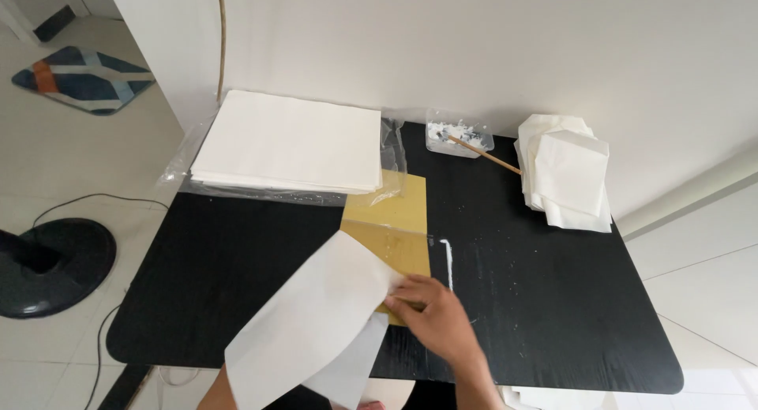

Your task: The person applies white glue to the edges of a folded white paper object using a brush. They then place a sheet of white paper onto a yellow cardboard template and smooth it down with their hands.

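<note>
At the near edge of the black tabletop (237, 268), the right hand (434, 315) is pressing down on a folded white paper sheet (316, 323), its fingers (399, 298) lying flat and close together on the sheet's upper corner. The sheet is overhanging the near edge and lying partly over a yellow board (391, 220) at the tabletop's middle. The left hand (217, 393) is showing only as a forearm under the sheet (how its fingers are standing cannot be told). A white line (448, 262) is running just right of the board. Along the far edge, against the wall, a stack of white paper (288, 142) is sitting on clear plastic wrap (391, 153), a small clear tray (458, 132) with a wooden stick (485, 153) is standing beside it, and a pile of folded paper (567, 173) is lying near the right corner. The right half of the tabletop is lying open. A dark fan base (51, 264) is resting on the floor to the left.
</note>
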